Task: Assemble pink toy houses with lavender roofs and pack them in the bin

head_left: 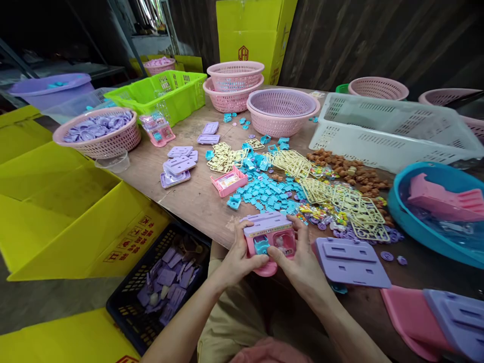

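Note:
Both my hands hold a small pink toy house (269, 241) with a lilac roof at the table's near edge. My left hand (237, 256) grips its left side, thumb on the front by a small blue piece. My right hand (299, 257) grips the right side, fingers over the roof corner. Just right of it a lilac roof plate (350, 261) lies flat. Beyond the toy lie a heap of small blue pieces (266, 191) and cream-coloured frames (342, 201).
Pink baskets (282, 113), a green crate (170, 91) and a white crate (393, 131) stand at the back. A blue basin (434, 222) with pink parts sits right. A black crate (159, 287) of lilac parts and yellow cartons (56, 201) stand on the floor left.

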Action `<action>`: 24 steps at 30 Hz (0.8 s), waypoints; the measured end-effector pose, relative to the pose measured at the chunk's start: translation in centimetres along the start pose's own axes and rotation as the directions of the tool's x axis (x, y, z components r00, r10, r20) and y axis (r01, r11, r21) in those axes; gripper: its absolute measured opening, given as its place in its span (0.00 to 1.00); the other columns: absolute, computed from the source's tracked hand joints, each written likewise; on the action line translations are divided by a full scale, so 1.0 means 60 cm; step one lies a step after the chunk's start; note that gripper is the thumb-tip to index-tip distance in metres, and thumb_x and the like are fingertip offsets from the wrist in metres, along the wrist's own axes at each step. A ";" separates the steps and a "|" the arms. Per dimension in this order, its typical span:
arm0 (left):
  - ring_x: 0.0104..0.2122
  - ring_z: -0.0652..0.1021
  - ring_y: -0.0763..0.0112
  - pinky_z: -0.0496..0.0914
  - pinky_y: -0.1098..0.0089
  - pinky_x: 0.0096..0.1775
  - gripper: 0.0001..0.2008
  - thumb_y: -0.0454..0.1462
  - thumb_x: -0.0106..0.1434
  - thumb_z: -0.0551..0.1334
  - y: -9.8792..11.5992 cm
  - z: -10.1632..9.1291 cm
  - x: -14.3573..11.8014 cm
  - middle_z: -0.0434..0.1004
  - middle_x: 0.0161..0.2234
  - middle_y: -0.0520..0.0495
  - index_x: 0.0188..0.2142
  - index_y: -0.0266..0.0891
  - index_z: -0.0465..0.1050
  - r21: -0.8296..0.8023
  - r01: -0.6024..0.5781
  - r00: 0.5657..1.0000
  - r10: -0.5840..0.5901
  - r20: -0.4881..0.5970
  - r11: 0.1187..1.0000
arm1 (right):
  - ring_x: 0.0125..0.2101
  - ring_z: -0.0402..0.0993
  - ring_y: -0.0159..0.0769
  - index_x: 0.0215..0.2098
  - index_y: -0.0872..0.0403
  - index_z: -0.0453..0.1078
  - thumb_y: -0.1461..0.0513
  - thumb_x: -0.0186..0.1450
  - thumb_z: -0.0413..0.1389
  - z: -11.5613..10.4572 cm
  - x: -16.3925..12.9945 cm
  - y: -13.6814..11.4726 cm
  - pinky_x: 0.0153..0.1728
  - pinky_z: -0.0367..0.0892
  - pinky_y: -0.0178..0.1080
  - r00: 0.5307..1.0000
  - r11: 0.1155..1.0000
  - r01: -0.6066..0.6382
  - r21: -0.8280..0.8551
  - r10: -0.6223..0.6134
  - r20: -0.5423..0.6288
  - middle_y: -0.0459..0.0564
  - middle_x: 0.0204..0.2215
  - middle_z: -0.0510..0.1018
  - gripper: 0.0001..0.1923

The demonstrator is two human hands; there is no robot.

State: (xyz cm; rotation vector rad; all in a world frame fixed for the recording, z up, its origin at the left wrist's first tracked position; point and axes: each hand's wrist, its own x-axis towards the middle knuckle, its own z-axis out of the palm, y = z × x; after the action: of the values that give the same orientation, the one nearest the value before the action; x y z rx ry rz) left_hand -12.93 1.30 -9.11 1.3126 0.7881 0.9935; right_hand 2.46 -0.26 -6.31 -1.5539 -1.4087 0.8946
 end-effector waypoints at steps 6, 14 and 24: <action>0.57 0.61 0.55 0.56 0.56 0.57 0.36 0.41 0.50 0.68 0.005 -0.039 0.001 0.52 0.57 0.40 0.53 0.44 0.48 0.144 -0.064 0.993 0.048 0.111 0.987 | 0.53 0.62 0.45 0.57 0.50 0.54 0.52 0.61 0.50 -0.036 0.029 -0.017 0.52 0.60 0.50 0.978 0.967 0.173 -0.189 -0.147 0.146 0.55 0.52 0.65 0.28; 0.58 0.58 0.55 0.55 0.54 0.57 0.39 0.35 0.50 0.67 0.023 -0.081 0.004 0.50 0.57 0.38 0.57 0.45 0.48 0.515 -0.208 0.965 0.089 0.246 0.832 | 0.43 0.71 0.43 0.42 0.50 0.73 0.64 0.59 0.56 0.031 0.201 -0.120 0.41 0.65 0.39 0.709 0.535 0.640 -0.551 -0.136 0.692 0.50 0.42 0.75 0.13; 0.61 0.53 0.55 0.48 0.55 0.60 0.39 0.46 0.53 0.66 0.021 -0.107 0.004 0.50 0.61 0.41 0.61 0.47 0.51 0.465 -0.147 0.989 0.142 0.046 0.873 | 0.41 0.72 0.36 0.37 0.58 0.71 0.58 0.65 0.54 0.086 0.248 -0.117 0.44 0.67 0.45 0.619 0.528 0.656 -0.540 0.033 0.785 0.48 0.38 0.76 0.11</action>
State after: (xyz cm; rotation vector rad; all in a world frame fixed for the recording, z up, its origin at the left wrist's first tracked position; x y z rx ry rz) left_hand -18.83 4.10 -8.59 1.8151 0.9716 0.9429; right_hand -3.29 15.29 -1.53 -1.4047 -2.9548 0.6285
